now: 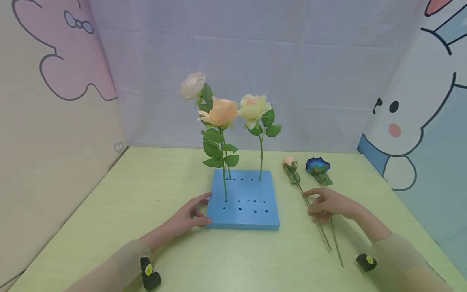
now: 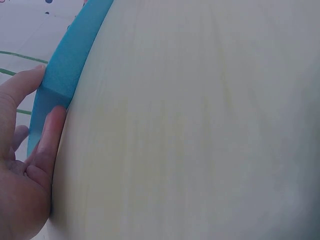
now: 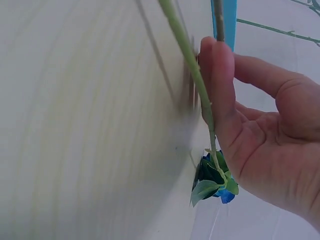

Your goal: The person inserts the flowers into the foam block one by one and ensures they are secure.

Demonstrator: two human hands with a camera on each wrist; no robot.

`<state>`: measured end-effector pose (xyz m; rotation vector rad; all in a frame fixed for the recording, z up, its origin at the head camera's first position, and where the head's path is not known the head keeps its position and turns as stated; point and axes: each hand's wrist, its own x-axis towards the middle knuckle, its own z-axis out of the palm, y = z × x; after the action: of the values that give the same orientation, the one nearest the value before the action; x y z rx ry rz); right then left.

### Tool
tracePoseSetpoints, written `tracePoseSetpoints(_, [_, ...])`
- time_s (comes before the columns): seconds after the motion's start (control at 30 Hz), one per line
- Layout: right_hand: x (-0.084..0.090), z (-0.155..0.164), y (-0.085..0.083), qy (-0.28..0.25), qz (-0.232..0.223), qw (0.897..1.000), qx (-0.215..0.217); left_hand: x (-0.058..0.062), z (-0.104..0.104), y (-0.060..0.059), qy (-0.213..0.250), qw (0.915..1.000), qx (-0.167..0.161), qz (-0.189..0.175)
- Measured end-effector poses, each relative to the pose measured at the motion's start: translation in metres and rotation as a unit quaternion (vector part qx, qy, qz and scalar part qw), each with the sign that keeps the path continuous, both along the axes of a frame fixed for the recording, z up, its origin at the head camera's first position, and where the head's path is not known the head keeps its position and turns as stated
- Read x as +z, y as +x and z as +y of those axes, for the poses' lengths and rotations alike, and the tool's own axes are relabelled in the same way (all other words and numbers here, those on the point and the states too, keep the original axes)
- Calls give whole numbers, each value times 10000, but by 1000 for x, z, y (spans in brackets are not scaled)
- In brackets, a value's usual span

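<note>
Fingers of the left hand (image 1: 189,217) are pressing flat against the square blue foam block (image 1: 245,200) at its nine o'clock edge, steadying it on the pale green bench (image 1: 109,211). At three o'clock, the right hand (image 1: 328,204) is pinching the blue artificial rose (image 1: 317,165) by its stem, lying beside a small peach rosebud (image 1: 290,162).

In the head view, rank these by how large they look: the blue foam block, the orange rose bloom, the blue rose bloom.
1. blue foam block
2. orange rose bloom
3. blue rose bloom
The blooms sit at different distances, so true sizes are unsure.
</note>
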<state>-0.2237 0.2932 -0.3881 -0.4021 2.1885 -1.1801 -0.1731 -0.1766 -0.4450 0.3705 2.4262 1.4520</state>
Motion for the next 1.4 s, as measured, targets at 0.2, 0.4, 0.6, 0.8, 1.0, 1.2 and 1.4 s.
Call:
tracePoseSetpoints(0.2, [-3,3,-3,-143,-208,9996,132,0,0,0,7,10000,-10,1])
tracePoseSetpoints(0.4, [-4,2,-4,-213,-127,9995,179,-1,0,1,9,10000,-11,24])
tracePoseSetpoints(0.6, [0,-3,-3,-235,100,9997,51,-1,1,0,20,10000,-24,40])
tracePoseSetpoints(0.8, [9,-13,2,-510,628,9962,-327,-1,0,0,6,10000,-3,47])
tracePoseSetpoints(1.0, [24,-30,11,-599,1271,9886,-536,-1,0,1,-1,10000,23,25])
tracePoseSetpoints(1.2, [37,-48,19,-628,1874,9784,-607,-1,-1,2,1,10000,43,-5])
tracePoseSetpoints(1.4, [47,-67,25,-649,2463,9648,-651,0,0,2,11,10000,17,22])
